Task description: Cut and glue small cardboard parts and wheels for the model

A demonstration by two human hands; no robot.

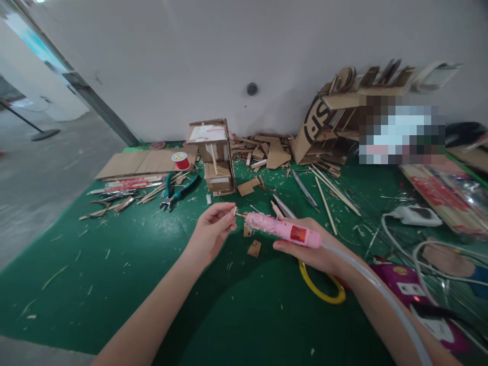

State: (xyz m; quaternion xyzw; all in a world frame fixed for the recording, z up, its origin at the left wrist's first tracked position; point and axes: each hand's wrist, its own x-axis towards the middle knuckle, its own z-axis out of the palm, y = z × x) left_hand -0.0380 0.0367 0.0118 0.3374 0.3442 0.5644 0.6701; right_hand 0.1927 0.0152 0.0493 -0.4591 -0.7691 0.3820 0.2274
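My right hand [310, 249] is wrapped round a pink glue gun [282, 230] with a long clear glue stick trailing back from it. The gun's nozzle points left at a small piece pinched in the fingertips of my left hand [211, 231]. That piece [234, 210] is tiny and pale; I cannot make out what it is. Both hands hover above the green mat [114, 264]. Two small cardboard scraps [253, 248] lie on the mat just below the gun. A small cardboard tower model [215, 157] stands behind the hands.
Green-handled pliers [179, 192], a red thread spool [180, 160], flat cardboard sheets [141, 162] and sticks lie at the left back. Cardboard offcuts and a box pile [328, 127] line the wall. A yellow ring [320, 292], white cables, a power strip [415, 216] and a purple object [404, 284] sit at right.
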